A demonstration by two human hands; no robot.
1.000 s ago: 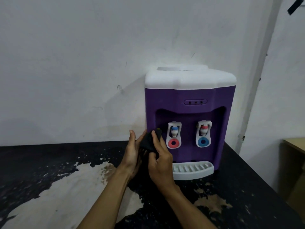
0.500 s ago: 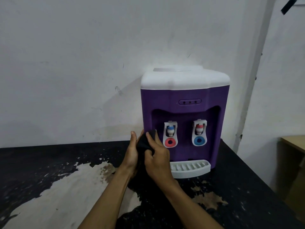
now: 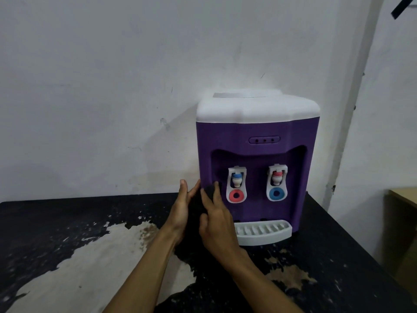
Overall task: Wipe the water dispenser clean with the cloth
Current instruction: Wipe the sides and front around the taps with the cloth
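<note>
Pinched between the thumb and fingers of the right hand, a dark cloth is pressed to the lower left front corner of the purple water dispenser, while the left hand, fingers straight, backs it from the left. Soft and limp, the cloth likely wipes best bunched in the palm. The dispenser stands on a worn black table against a white wall. It looks light and may slide under pressure.
</note>
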